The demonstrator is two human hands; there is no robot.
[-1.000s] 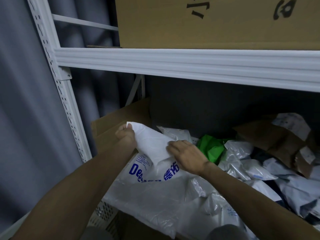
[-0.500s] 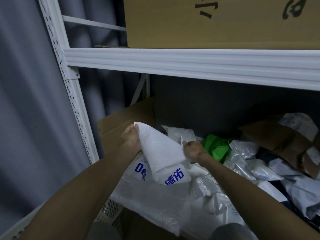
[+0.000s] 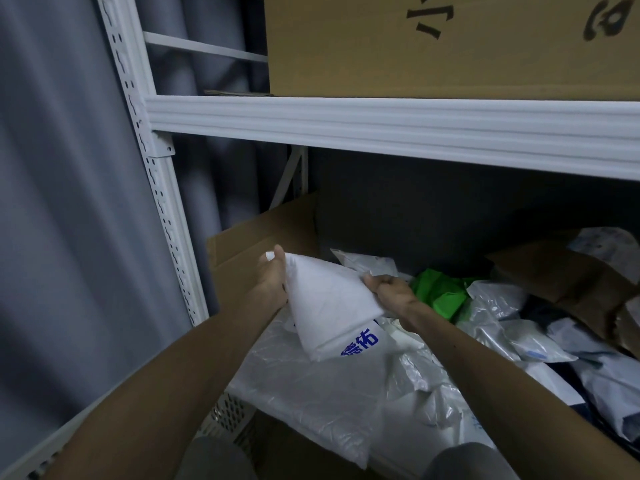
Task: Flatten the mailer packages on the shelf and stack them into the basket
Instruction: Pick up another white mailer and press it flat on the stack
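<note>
— Whereabouts of the white mailer (image 3: 329,306)?
— Held up clear of the heap of mailers (image 3: 512,327) on the shelf (image 3: 381,126), just left of a green bag (image 3: 440,292), between both hands.
— Heading?
— Tilted. Pointed its top corner up and away to the left, with the long axis sloping from that corner down toward the camera and slightly right. Blue characters just below its near edge; could not tell whose print.
— Left hand (image 3: 272,282)?
— Clasped the upper left edge, thumb tip at the top corner, fingers hidden behind.
— Right hand (image 3: 391,289)?
— Pinched the right corner with curled fingers.
— Basket (image 3: 228,414)?
— Sat at lower left, well below the mailer, partly under clear plastic.
</note>
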